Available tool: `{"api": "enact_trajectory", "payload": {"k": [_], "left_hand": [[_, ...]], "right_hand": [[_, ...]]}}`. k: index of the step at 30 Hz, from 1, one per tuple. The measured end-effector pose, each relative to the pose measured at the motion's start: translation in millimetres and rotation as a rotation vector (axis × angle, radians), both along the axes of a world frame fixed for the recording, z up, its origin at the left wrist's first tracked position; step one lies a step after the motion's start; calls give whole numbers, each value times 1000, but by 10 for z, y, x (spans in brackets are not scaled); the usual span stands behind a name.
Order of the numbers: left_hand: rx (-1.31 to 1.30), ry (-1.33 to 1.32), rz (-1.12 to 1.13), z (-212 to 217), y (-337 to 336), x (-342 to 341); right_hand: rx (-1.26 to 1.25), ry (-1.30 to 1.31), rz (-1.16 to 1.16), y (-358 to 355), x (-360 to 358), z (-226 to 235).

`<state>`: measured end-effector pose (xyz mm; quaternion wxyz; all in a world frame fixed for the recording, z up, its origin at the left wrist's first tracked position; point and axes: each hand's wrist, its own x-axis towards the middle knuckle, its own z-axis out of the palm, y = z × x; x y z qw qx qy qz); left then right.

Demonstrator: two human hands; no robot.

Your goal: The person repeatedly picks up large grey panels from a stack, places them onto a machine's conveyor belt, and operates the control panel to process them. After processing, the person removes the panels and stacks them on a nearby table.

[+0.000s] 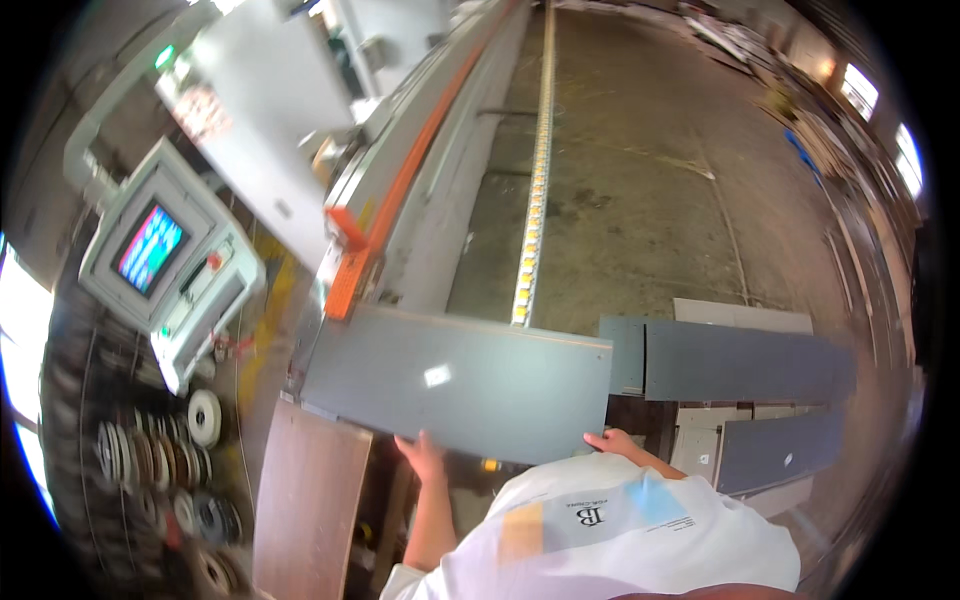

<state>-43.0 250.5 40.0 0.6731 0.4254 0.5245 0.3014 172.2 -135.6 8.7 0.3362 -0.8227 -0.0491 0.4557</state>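
A flat grey panel [520, 385] with a small white label [438, 376] lies across in front of me, its left end at the long machine's orange guide. My left hand [425, 462] is at the panel's near edge, left of the middle, thumb and a finger against it; it is slightly blurred. At the near right corner my right hand [618, 442] grips the edge, thumb on top and the other fingers partly hidden. A wood-coloured board [310, 490] sits left of my left arm.
An orange rail [410, 180] and a strip of yellow rollers [536, 200] run away from me. At the left stands a control panel with a lit screen [152, 250], above rolls of edge banding [150, 455]. More grey panels [745, 360] are stacked on the right.
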Motion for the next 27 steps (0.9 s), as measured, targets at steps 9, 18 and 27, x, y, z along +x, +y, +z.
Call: {"api": "enact_trajectory", "payload": {"k": [9, 18, 27], "left_hand": [[250, -20, 94, -673, 101, -93], [133, -120, 144, -530, 281, 526], [33, -231, 144, -253, 507, 1436]], "right_hand": [[153, -146, -83, -140, -27, -531], [94, -60, -206, 293, 431, 97], [69, -92, -259, 661, 1300, 191]]}}
